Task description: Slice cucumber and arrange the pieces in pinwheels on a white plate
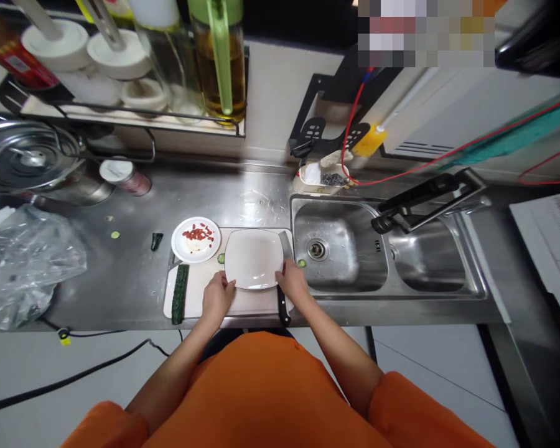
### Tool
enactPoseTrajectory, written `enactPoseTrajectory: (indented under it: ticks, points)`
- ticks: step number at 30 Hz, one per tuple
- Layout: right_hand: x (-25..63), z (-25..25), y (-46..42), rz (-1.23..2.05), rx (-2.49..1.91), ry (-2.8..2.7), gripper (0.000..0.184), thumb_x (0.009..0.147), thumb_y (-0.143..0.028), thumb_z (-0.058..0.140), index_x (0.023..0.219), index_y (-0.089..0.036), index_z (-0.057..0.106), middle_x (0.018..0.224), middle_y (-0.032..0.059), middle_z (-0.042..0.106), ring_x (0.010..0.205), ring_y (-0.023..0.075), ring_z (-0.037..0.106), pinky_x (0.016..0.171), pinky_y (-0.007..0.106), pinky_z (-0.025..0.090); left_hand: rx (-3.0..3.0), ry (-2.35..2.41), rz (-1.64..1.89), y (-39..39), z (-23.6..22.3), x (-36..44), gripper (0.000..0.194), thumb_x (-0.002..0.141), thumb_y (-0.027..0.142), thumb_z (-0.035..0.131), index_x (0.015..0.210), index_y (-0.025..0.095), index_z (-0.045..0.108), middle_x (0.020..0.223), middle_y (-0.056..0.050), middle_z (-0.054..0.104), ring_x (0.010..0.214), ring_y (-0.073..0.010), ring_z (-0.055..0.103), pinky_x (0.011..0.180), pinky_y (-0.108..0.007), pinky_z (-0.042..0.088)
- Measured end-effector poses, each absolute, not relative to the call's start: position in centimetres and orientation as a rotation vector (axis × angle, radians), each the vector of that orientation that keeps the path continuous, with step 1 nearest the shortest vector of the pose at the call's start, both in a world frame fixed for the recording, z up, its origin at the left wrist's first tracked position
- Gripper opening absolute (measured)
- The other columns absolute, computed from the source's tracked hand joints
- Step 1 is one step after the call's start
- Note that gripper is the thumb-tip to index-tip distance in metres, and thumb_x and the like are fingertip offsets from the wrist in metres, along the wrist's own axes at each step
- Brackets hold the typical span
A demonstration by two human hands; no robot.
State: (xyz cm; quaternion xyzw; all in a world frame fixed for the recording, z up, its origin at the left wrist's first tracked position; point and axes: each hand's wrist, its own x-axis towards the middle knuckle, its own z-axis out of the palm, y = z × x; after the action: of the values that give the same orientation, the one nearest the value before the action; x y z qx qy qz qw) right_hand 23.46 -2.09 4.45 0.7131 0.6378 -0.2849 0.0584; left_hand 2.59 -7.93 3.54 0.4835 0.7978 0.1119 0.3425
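Both my hands grip a white square plate (pixel 254 258) by its near corners, over the white cutting board (pixel 198 298). My left hand (pixel 218 295) pinches the left corner and my right hand (pixel 293 281) the right one. A knife (pixel 284 306) with a black handle lies at the board's right side, partly hidden by the plate and my right hand. On the board's left rests a length of cucumber (pixel 179 294). Behind it, a small round plate (pixel 186 250) holds several red goji berries (pixel 198 233). A cucumber slice (pixel 221 258) shows between the plates.
Right of the board is a double steel sink (pixel 340 289) with a black faucet (pixel 401 211). Cucumber scraps (pixel 156 241) dot the steel counter (pixel 121 274). A plastic bag (pixel 32 261), a lidded pot (pixel 32 162) and a seasoning rack (pixel 140 121) stand left and behind.
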Motion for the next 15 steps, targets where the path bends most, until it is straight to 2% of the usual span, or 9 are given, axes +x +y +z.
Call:
enactPoseTrajectory:
  ticks: [4, 10, 15]
  points:
    - [23.3, 5.0, -2.1, -0.806, 2.154, 1.921, 0.021, 0.081, -0.018, 0.046, 0.102, -0.015, 0.052, 0.098, 0.0118, 0.062, 0.087, 0.0206, 0.058, 0.069, 0.027, 0.038, 1.266, 2.093, 0.362, -7.3, 3.8, 1.2, 0.031, 0.081, 0.038, 0.052, 0.103, 0.018, 0.060, 0.085, -0.006, 0.068, 0.080, -0.0205, 0.062, 0.076, -0.029, 0.044]
    - [23.2, 5.4, -2.5, -0.781, 2.132, 1.951, 0.025, 0.083, -0.019, 0.048, 0.108, -0.014, 0.049, 0.102, 0.0120, 0.061, 0.090, 0.0210, 0.058, 0.072, 0.028, 0.039, 1.454, 2.205, 0.397, -4.5, 3.2, -0.5, 0.033, 0.083, 0.030, 0.047, 0.109, 0.018, 0.062, 0.101, -0.010, 0.067, 0.096, -0.0227, 0.060, 0.088, -0.031, 0.042]
    - [23.2, 5.6, -2.9, -0.781, 2.115, 1.988, 0.025, 0.083, -0.018, 0.048, 0.108, -0.015, 0.050, 0.104, 0.0113, 0.061, 0.094, 0.0202, 0.057, 0.075, 0.027, 0.039, 1.522, 2.199, 0.270, -3.8, 2.7, -0.1, 0.035, 0.085, 0.027, 0.044, 0.115, 0.020, 0.061, 0.103, -0.011, 0.065, 0.097, -0.0224, 0.059, 0.085, -0.030, 0.043]
